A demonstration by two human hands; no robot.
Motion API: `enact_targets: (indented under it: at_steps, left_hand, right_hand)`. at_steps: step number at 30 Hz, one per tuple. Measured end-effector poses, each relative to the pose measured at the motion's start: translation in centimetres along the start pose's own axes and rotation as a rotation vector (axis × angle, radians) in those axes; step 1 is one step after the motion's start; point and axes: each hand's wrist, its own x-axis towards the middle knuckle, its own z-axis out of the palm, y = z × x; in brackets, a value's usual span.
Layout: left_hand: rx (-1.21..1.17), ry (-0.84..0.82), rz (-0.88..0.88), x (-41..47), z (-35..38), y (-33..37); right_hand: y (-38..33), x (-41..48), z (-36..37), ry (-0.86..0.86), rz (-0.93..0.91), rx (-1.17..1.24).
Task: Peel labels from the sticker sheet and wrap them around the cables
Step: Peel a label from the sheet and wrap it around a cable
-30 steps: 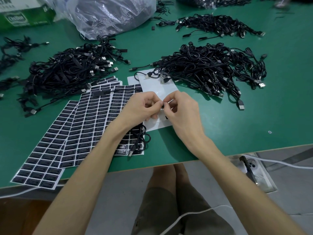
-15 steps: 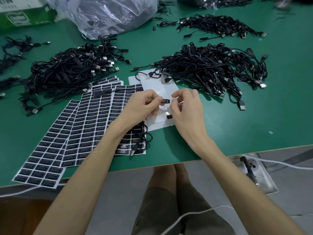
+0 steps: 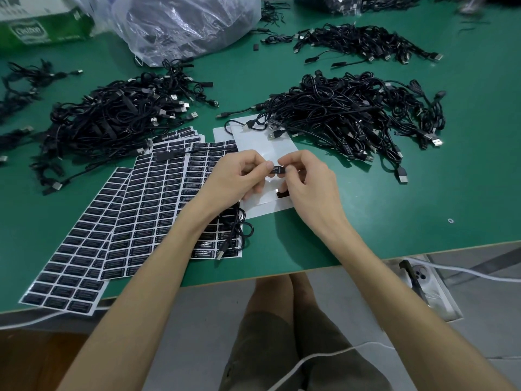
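A green counter (image 3: 465,165) fills the view under even light. Below its near edge lies grey floor (image 3: 203,320), with a brown wooden patch (image 3: 33,362) beneath the counter's left corner. A clear plastic bag (image 3: 183,24) sits at its far side.

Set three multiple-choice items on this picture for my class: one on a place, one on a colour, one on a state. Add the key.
1. Where does the white sheet lie?
A on the floor
B under the left hand and right hand
C in a box

2. What colour is the table?
A green
B white
C red

3. The label is:
A stuck on its sheet
B lying on the table
C pinched by both hands

Key: 1 B, the hands cover its middle; 2 A, its bare surface is green; 3 C, each hand grips one end.
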Motion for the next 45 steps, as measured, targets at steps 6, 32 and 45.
enact_targets:
  at_steps: [6,32,45]
  left_hand:
    - [-0.033,-0.021,0.005,-0.05,-0.03,-0.20]
    - [-0.098,-0.023,0.049,-0.26,-0.50,-0.14]
    - [-0.188,-0.061,0.012,-0.20,-0.59,0.18]
  right_hand:
    - [0.04,-0.03,-0.18,-0.007,-0.028,0.041]
    - [-0.11,-0.14,-0.26,-0.039,-0.037,0.064]
    - [-0.17,-0.14,-0.24,-0.074,-0.034,0.068]
